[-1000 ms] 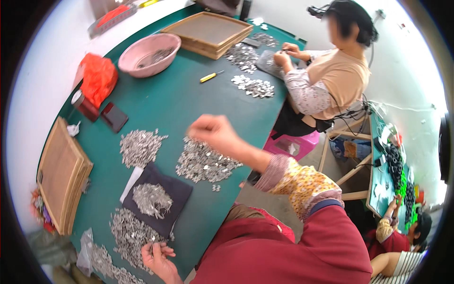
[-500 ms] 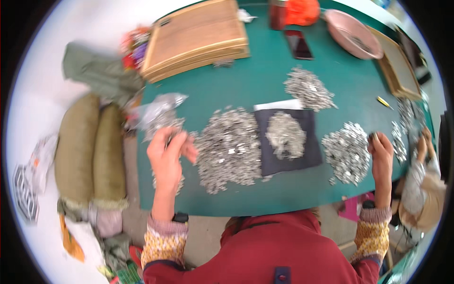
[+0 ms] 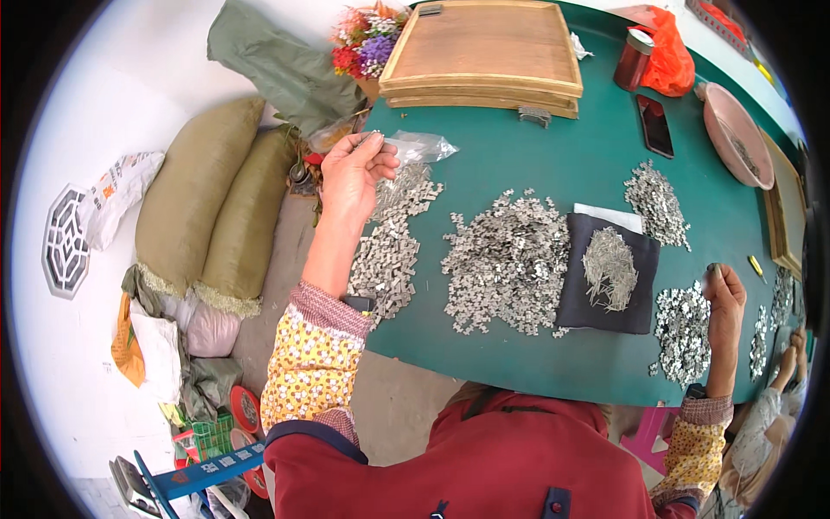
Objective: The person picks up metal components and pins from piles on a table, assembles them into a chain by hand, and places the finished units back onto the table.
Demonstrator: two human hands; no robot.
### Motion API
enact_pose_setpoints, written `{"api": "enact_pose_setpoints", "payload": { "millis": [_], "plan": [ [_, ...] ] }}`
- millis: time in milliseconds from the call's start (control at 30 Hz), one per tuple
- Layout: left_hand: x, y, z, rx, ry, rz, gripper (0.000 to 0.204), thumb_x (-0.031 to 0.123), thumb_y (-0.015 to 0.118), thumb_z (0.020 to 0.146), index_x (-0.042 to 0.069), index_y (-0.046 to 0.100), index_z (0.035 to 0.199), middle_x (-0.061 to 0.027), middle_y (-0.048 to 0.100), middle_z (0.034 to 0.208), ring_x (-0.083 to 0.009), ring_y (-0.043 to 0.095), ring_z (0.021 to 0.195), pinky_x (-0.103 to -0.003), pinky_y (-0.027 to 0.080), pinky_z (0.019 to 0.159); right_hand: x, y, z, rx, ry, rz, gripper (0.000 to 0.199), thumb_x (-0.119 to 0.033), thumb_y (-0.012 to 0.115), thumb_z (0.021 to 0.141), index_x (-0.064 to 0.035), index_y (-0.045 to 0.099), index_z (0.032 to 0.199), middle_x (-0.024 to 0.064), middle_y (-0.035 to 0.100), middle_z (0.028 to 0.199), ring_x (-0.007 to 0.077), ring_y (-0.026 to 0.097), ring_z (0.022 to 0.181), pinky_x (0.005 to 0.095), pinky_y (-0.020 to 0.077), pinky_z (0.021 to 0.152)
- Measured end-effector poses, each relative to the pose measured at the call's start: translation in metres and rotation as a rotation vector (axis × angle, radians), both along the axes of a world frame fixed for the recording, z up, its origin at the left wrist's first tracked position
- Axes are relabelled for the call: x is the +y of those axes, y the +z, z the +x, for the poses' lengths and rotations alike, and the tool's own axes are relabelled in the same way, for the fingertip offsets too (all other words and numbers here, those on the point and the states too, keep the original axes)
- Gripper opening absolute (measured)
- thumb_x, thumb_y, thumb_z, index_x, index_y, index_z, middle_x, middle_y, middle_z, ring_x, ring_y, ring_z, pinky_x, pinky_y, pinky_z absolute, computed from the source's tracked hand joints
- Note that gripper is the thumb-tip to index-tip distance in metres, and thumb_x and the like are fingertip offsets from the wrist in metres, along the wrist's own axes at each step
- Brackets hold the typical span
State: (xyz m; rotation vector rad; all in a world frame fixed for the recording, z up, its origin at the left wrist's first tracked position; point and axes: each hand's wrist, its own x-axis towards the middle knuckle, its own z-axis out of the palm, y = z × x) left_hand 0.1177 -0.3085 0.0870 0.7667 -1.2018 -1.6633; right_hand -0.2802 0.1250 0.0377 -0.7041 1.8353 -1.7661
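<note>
Nearest the body, at the green surface (image 3: 553, 164) edge, the two forearms in patterned cuffs and red sleeves come up from below. On the right, the right hand (image 3: 724, 298) rests with its fingers curled over a heap of small silvery metal pieces (image 3: 681, 330); whether its grip has any piece in it cannot be told. Just left of that heap lies a dark cloth (image 3: 609, 277) with a small mound of thin metal pins (image 3: 609, 266) on it, a white sheet (image 3: 609, 216) showing from under its far edge. Left again spreads the largest pile of metal pieces (image 3: 508, 259), and beside it a long strip of pieces (image 3: 391, 246) runs along the surface's left edge. Over the far end of that strip the left hand (image 3: 353, 177) is raised, fingertips pinched together on a small silvery piece (image 3: 363, 138), the grip nearly closed around it. Just beyond it lies a clear plastic bag (image 3: 419, 147). Farther out sit another heap of pieces (image 3: 657, 203), a dark phone (image 3: 654, 125), a stack of wooden trays (image 3: 484, 56), a red-brown jar (image 3: 633, 59), an orange bag (image 3: 670, 56) and a pink basin (image 3: 735, 134). Off the surface to the left, olive sacks (image 3: 207, 208) lie on the floor
</note>
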Motion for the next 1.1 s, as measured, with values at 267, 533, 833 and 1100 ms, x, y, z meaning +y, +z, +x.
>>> {"api": "enact_pose_setpoints", "payload": {
  "millis": [267,533,833,1100],
  "plan": [
    [-0.019,-0.017,0.02,-0.117,0.104,-0.007,0.013,0.004,0.065,0.089,-0.005,0.057,0.095,-0.0176,0.067,0.08,-0.022,0.067,0.061,-0.029,0.055,0.051,-0.026,-0.005,0.026,-0.007,0.081,0.065,0.017,-0.016,0.06,0.094,-0.0001,0.066,0.098,0.0002,0.059,0.084,0.0047,0.041,0.066,0.02,0.0324,0.061],
    [-0.01,-0.026,0.03,-0.104,0.126,-0.009,0.012,0.003,0.065,0.089,-0.004,0.057,0.095,-0.0179,0.067,0.08,-0.0223,0.067,0.061,-0.029,0.055,0.051,-0.032,-0.002,-0.009,0.014,0.071,0.013,0.02,-0.019,0.058,0.096,0.0002,0.064,0.1,0.0013,0.057,0.085,0.0054,0.039,0.065,0.021,0.0316,0.061],
    [-0.017,-0.035,0.044,0.174,0.284,0.091,0.015,0.003,0.066,0.088,-0.005,0.059,0.099,-0.0183,0.069,0.082,-0.0235,0.068,0.063,-0.03,0.056,0.052,-0.064,0.041,0.038,0.036,0.195,0.018,0.015,-0.015,0.059,0.094,-0.0023,0.064,0.1,0.0003,0.056,0.088,0.0071,0.044,0.072,0.0216,0.036,0.065],
    [0.005,0.013,-0.033,0.058,0.155,-0.118,0.017,0.005,0.066,0.088,-0.007,0.058,0.097,-0.0192,0.067,0.08,-0.024,0.067,0.061,-0.03,0.055,0.051,-0.122,0.049,0.227,0.435,1.429,-0.064,0.027,-0.004,0.066,0.081,-0.0015,0.064,0.108,0.013,0.063,0.107,0.032,0.057,0.098,0.0403,0.0486,0.086]
  ]
}}
